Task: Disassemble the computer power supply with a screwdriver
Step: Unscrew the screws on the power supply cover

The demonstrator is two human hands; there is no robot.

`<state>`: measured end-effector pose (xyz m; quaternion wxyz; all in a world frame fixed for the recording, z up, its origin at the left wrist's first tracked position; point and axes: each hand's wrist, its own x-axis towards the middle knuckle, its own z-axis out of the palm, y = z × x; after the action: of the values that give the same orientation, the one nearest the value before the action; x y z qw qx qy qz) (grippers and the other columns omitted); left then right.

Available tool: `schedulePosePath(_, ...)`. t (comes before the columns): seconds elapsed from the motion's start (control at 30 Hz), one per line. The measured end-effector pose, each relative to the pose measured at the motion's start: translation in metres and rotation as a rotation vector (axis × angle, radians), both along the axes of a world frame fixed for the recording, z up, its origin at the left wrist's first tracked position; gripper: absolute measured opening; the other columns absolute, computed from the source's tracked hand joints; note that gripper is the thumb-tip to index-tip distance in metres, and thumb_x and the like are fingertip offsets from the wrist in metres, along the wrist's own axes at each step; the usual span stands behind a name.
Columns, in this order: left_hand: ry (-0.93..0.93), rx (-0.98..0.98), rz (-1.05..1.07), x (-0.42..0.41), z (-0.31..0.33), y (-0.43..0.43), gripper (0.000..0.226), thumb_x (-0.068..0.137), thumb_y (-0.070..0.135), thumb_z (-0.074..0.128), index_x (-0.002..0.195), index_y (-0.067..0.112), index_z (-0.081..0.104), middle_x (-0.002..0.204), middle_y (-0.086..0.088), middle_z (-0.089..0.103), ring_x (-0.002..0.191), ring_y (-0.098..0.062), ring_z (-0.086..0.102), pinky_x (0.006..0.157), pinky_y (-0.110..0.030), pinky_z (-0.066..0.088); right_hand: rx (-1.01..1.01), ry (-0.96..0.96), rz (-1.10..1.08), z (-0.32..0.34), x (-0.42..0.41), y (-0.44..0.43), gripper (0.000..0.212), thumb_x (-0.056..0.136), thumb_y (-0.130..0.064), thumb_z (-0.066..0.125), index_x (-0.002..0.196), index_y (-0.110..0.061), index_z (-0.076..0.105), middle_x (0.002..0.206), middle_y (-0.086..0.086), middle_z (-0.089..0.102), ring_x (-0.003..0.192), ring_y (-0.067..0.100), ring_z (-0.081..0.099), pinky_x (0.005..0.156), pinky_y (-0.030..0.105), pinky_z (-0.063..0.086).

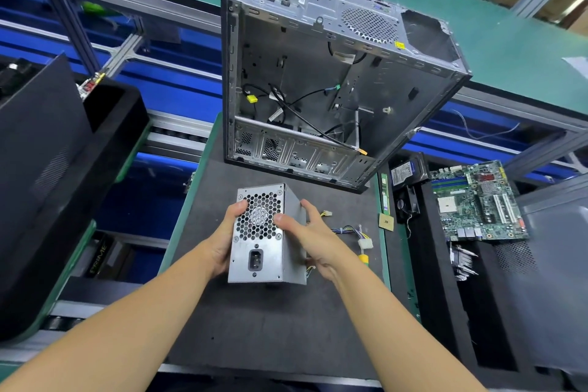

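Note:
A grey metal power supply stands on end on the dark foam mat, its fan grille and power socket facing me. My left hand grips its left side, thumb on the grille's edge. My right hand grips the right side, thumb on the grille. Its bundle of coloured cables trails to the right on the mat. A screwdriver with a yellow and green handle lies just right of my right wrist, partly hidden.
An emptied computer case lies open beyond the power supply. A motherboard, a hard drive, a RAM stick and a CPU chip lie to the right. Black panels stand at the left.

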<state>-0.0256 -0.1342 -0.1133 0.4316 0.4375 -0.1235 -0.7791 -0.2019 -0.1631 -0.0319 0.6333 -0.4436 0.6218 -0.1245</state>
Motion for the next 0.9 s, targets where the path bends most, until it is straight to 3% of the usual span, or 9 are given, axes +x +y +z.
schedulePosePath(0.07,0.006,0.001,0.021,0.000,-0.001,0.001,0.055,0.074,0.067,0.057,0.093,0.021,0.081,0.105,-0.015,0.075,0.084,-0.024,0.074,0.067,-0.032,0.060,-0.003,0.025,0.011,0.001,0.001,-0.001,0.124,0.050,-0.071,0.080,0.151,-0.047,0.013,0.144,-0.013,0.047,0.123,0.015,0.051,0.092,0.038,0.038)
schedulePosePath(0.17,0.021,0.038,0.045,-0.001,-0.002,0.004,0.053,0.077,0.062,0.057,0.096,0.019,0.081,0.110,-0.017,0.073,0.087,-0.027,0.074,0.067,-0.034,0.060,-0.029,0.118,0.037,0.003,0.002,-0.002,0.129,0.044,-0.076,0.079,0.151,-0.048,0.012,0.151,-0.006,0.039,0.130,0.020,0.047,0.107,0.044,0.040)
schedulePosePath(0.27,0.014,0.040,0.053,-0.001,0.000,0.002,0.052,0.080,0.057,0.061,0.108,0.016,0.077,0.119,-0.018,0.069,0.099,-0.030,0.071,0.079,-0.038,0.058,-0.064,0.283,0.100,0.004,0.004,-0.003,0.132,0.039,-0.081,0.074,0.151,-0.049,0.011,0.156,0.001,0.025,0.141,0.027,0.030,0.113,0.047,0.033)
schedulePosePath(0.43,-0.075,0.034,0.012,-0.010,0.005,-0.002,0.065,0.073,0.059,0.070,0.121,0.016,0.069,0.117,-0.015,0.071,0.106,-0.031,0.069,0.084,-0.040,0.056,-0.071,0.359,0.102,0.003,0.007,-0.003,0.134,0.038,-0.082,0.070,0.152,-0.047,0.009,0.156,0.004,0.022,0.144,0.027,0.022,0.114,0.048,0.030)
schedulePosePath(0.63,-0.225,-0.116,0.098,-0.004,0.010,0.001,0.054,0.085,0.050,0.064,0.125,0.014,0.062,0.114,-0.012,0.072,0.104,-0.029,0.070,0.081,-0.038,0.056,-0.011,0.443,0.183,0.010,0.016,-0.005,0.140,0.036,-0.086,0.066,0.152,-0.047,-0.001,0.156,0.006,0.014,0.142,0.033,0.025,0.108,0.048,0.039)
schedulePosePath(0.77,-0.317,-0.140,0.161,0.004,0.008,0.005,0.040,0.095,0.036,0.060,0.124,0.009,0.058,0.109,-0.012,0.073,0.097,-0.024,0.071,0.076,-0.034,0.056,-0.039,0.532,0.255,0.009,0.026,-0.001,0.134,0.047,-0.091,0.063,0.152,-0.046,-0.006,0.158,0.008,0.008,0.145,0.036,0.011,0.115,0.048,0.027)
schedulePosePath(0.9,-0.454,-0.172,0.139,0.013,0.006,0.007,0.038,0.096,0.037,0.059,0.125,0.012,0.057,0.116,-0.009,0.070,0.106,-0.021,0.068,0.089,-0.035,0.053,-0.068,0.567,0.279,0.006,0.029,0.002,0.128,0.053,-0.091,0.060,0.153,-0.046,-0.006,0.157,0.008,0.008,0.145,0.035,0.007,0.113,0.048,0.024)
